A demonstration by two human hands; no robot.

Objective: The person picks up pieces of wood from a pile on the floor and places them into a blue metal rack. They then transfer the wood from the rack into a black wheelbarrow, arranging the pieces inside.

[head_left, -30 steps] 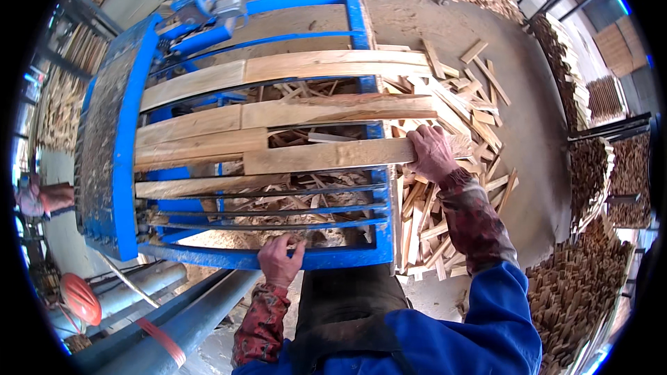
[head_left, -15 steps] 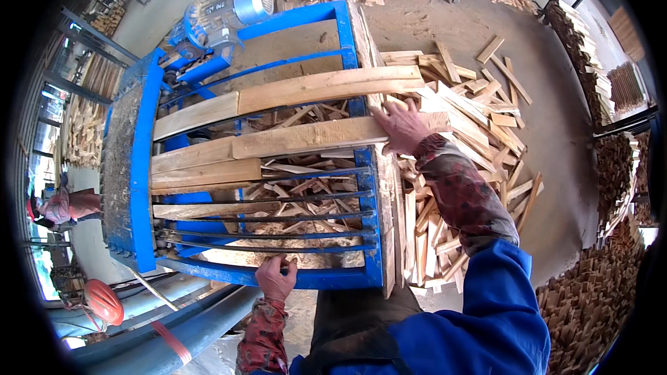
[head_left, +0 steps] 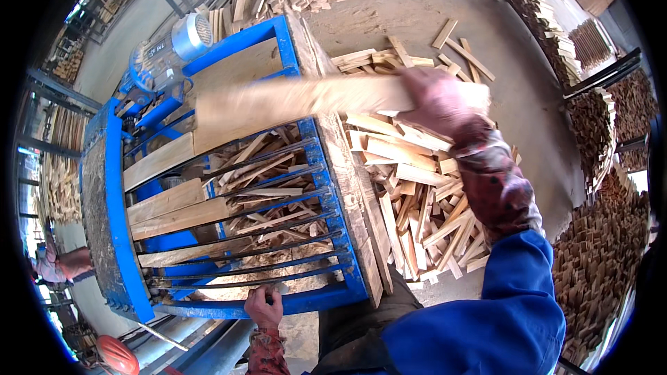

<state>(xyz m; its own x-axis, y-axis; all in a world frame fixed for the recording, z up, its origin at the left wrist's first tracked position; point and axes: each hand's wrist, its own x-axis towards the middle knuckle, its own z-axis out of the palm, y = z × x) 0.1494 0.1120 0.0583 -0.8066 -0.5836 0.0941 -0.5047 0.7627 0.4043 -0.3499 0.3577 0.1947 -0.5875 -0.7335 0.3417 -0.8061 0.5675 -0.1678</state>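
Note:
My right hand (head_left: 438,103), smeared by motion, is closed around the right end of a long pale wooden board (head_left: 299,99). The board is blurred and lies across the upper part of a blue slatted metal frame; it seems to overlap another board. My left hand (head_left: 265,307) has its fingers curled on the frame's near rail (head_left: 306,301). Shorter boards (head_left: 167,201) rest on the dark bars at the frame's left side. Below the bars lie wood offcuts (head_left: 260,212) and sawdust.
Loose wood pieces (head_left: 417,201) are heaped on the floor right of the frame's wooden edge (head_left: 347,187). A motor (head_left: 167,52) sits at the far left corner. Stacked wood (head_left: 597,271) stands at the right. A person's arm (head_left: 73,264) and a red-orange helmet-like object (head_left: 117,355) show at left.
My right hand has closed on a board and moved it up and away from its row, uncovering bars and offcuts. My left hand stays at the near rail. The whole view has shifted and turned.

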